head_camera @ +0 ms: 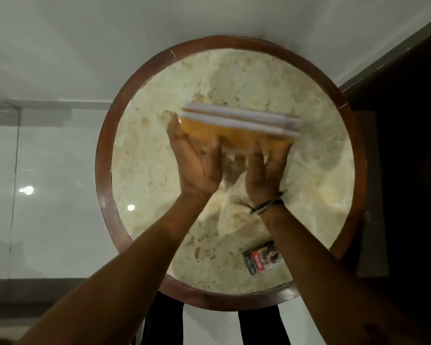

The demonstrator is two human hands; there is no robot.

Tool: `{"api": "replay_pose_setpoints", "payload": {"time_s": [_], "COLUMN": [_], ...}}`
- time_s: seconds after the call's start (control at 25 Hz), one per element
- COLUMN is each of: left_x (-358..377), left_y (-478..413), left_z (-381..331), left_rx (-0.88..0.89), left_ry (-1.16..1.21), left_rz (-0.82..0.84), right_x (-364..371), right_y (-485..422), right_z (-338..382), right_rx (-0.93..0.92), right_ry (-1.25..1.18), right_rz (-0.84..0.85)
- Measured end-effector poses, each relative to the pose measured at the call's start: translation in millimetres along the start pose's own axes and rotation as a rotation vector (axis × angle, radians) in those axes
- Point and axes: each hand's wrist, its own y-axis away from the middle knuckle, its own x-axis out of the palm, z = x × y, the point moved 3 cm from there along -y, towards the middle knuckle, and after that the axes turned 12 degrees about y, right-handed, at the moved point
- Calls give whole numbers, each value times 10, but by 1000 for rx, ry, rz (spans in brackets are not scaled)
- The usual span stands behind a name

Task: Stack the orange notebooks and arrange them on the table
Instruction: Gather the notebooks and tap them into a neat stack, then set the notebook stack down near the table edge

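Over the middle of a round table (pixel 144 155) with a marbled cream top and a dark wooden rim, both hands hold a stack of orange notebooks (pixel 237 130), blurred, its white page edges turned up. The left hand (pixel 197 165) grips the stack's left end, the right hand (pixel 265 168), with a bracelet (pixel 266 205) at the wrist, its right part. A small printed pack (pixel 261 260) lies near the table's near edge, beside the right forearm.

I am seeing the round table (pixel 339 175) lying mostly bare — wide marble on the left and far sides is offering free passage. A small printed pack (pixel 260 260) is sitting near the front rim, partly under the right forearm — the one obstacle on the surface.
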Motion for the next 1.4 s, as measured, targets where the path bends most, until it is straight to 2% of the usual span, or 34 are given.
{"api": "replay_pose_setpoints", "payload": {"time_s": [0.16,0.32,0.4,0.44,0.6,0.72,0.84,0.96,1.16,1.28,1.36,1.4], "left_x": [-68,421,804,972,1419,1525,1550,1553,1529,1411,1071,825], "left_y": [74,-321,-590,-709,-926,-980,-987,-970,-950,-836,-684,-571], "left_z": [136,-20,-67,-47,228,381,424,491,489,340,205,168], "left_rx": [45,39,-79,-167,-351,-321,-202,-166,-185,-185,-111,-57], "left_ry": [-161,-352,-386,-401,-632,-771,-933,-1040,-1060,-1041,-1047,-1061], "left_rz": [77,63,69,92,209,212,279,347,355,274,199,180], "right_x": [-125,-331,-489,-560,-824,-905,-907,-908,-905,-1007,-1154,-1224], "right_y": [-30,-553,-893,-1061,-1594,-1732,-1764,-1769,-1773,-1589,-1206,-926], "right_z": [-323,-296,-296,-313,-573,-708,-796,-852,-885,-822,-720,-697], "right_rx": [27,171,220,261,439,363,341,308,253,287,161,27], "right_ry": [114,48,88,150,503,623,681,776,881,804,766,791], "right_rz": [134,-86,-165,-149,65,156,139,140,108,-35,-84,-6]}}
